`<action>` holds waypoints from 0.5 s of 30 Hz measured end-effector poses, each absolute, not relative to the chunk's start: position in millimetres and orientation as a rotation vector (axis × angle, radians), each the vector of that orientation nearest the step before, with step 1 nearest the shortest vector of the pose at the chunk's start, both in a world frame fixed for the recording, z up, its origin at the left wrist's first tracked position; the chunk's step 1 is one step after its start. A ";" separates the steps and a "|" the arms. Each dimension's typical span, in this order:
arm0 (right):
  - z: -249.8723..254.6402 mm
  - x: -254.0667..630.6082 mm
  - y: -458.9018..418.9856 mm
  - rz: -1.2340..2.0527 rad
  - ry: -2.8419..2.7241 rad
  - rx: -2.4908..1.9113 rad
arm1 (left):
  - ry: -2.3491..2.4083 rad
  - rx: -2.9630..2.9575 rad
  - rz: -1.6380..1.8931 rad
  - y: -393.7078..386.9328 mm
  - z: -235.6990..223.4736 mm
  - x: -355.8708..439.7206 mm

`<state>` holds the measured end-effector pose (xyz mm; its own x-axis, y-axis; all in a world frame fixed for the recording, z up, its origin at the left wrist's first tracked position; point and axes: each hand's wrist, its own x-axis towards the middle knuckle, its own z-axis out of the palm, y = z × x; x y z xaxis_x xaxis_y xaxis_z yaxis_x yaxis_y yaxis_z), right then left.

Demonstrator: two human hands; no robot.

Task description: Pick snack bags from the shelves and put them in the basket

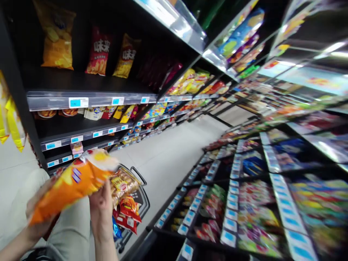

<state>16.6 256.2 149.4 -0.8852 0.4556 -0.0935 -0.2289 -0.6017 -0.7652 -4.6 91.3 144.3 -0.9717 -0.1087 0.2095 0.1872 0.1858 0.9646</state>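
Both my hands hold an orange snack bag (74,183) with yellow and red print, tilted with its top end up to the right. My left hand (38,217) grips the lower end of the bag from below. My right hand (101,208) closes on the bag's middle edge. Just beyond the bag sits a shopping cart (141,197) holding several snack packets (126,203) in red, yellow and blue.
A store aisle with a grey floor (174,152) runs ahead. Dark shelves with snack bags (99,50) and blue price tags (78,102) stand on the left. Blurred, packed shelves (272,188) line the right side.
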 end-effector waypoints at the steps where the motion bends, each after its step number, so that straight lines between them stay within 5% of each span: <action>1: 138.4 14.9 255.4 2.429 -1.157 -0.380 | -2.204 0.008 -2.011 90.4 144.5 -12.1; 6: 81.6 29.4 248.0 2.488 -1.251 -0.413 | -1.819 0.691 -2.990 103.3 131.3 -15.8; 10: 40.1 66.5 239.0 2.464 -1.203 -0.700 | -2.076 0.925 -3.098 115.7 89.1 13.2; 15: -13.4 129.3 281.9 1.953 -1.287 -1.168 | -2.821 0.136 -2.816 107.4 32.1 11.4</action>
